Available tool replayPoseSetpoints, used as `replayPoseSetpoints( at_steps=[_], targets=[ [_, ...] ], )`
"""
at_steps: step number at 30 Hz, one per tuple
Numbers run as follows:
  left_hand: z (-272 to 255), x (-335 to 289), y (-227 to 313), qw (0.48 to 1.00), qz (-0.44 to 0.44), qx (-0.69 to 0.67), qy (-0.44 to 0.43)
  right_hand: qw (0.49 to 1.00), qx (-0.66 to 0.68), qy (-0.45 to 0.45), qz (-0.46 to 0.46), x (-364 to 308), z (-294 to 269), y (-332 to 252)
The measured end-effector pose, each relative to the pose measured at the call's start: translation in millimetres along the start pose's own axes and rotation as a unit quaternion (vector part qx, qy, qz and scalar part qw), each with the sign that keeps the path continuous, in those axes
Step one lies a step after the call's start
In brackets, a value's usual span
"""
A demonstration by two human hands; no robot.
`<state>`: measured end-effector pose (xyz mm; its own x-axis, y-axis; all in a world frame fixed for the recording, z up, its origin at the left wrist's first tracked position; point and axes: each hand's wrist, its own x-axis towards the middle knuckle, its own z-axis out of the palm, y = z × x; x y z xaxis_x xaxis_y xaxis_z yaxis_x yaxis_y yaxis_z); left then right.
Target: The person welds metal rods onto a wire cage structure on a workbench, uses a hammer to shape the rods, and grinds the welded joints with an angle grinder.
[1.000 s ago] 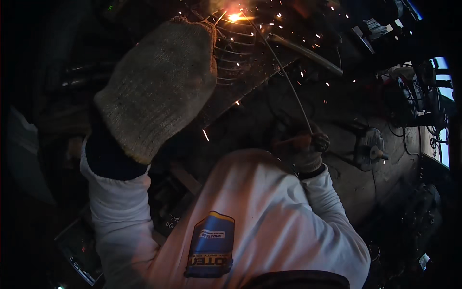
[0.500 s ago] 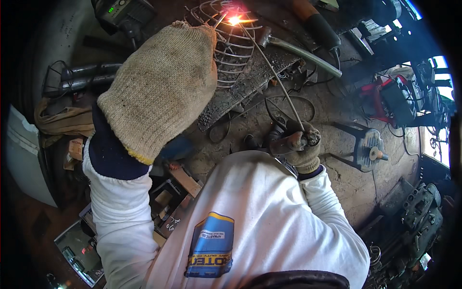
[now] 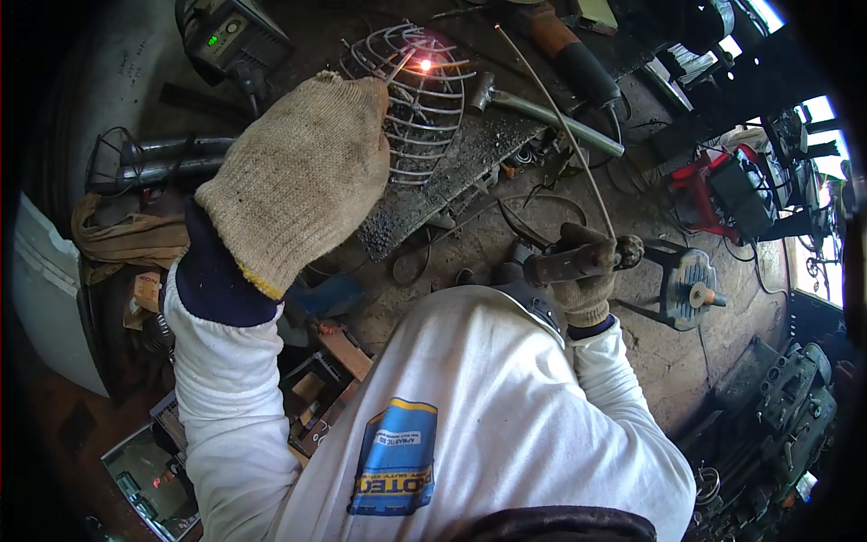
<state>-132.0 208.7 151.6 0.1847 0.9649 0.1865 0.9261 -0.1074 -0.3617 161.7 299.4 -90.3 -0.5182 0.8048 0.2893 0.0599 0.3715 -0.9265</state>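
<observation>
A wire cage [image 3: 424, 135] of curved metal rods lies at the top middle, with a small spot on its upper part glowing red. My left hand [image 3: 302, 167], in a thick beige knitted glove, is beside the cage's left side. Its fingers are closed on a thin metal rod [image 3: 401, 69] that reaches toward the glow; the glove hides most of the grip. Lower right, my gloved right hand [image 3: 585, 296] grips a worn electrode holder [image 3: 573, 264]. From the holder a long welding rod [image 3: 591, 178] slants up and left, its red-hot tip apart from the cage.
Under the cage is a grimy metal plate [image 3: 479, 149]. A metal hammer [image 3: 533, 110] and an orange-and-black angle grinder [image 3: 578, 63] lie to its right. A welding machine [image 3: 239, 41] stands upper left, a plastic stool [image 3: 691, 285] at the right. Cables cross the floor.
The bright arc has died to a small red glow. My right hand has moved right, and the welding rod's tip has come away from the cage. The left hand stays beside the cage.
</observation>
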Motion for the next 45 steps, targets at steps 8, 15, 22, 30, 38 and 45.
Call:
replayPoseSetpoints(
  at_steps=[8,15,22,30,38,45],
  targets=[
    [-3.0,2.4,0.0,0.991,0.015,0.076,-0.105,0.813,0.545,0.018,0.205,32.8,-17.7,-0.5],
    [-2.8,7.6,-4.4,0.998,-0.001,-0.027,-0.064,0.899,0.391,-0.051,0.192,56.2,-35.8,1.4],
    [-19.9,20.5,-10.7,0.984,0.051,0.038,-0.166,0.999,0.039,-0.005,-0.025,58.6,-44.5,-0.7],
    [-72.9,56.4,-23.6,0.854,-0.280,-0.238,-0.370,0.999,-0.006,-0.024,-0.043,61.9,-66.5,12.9],
    [-104.8,53.1,-26.0,0.800,-0.407,-0.286,-0.335,0.796,0.576,0.023,0.183,57.7,-69.3,52.6],
    [-98.1,56.8,-39.8,0.801,-0.383,-0.299,-0.349,0.947,0.283,-0.053,0.145,71.7,-61.1,36.3]
  ],
)
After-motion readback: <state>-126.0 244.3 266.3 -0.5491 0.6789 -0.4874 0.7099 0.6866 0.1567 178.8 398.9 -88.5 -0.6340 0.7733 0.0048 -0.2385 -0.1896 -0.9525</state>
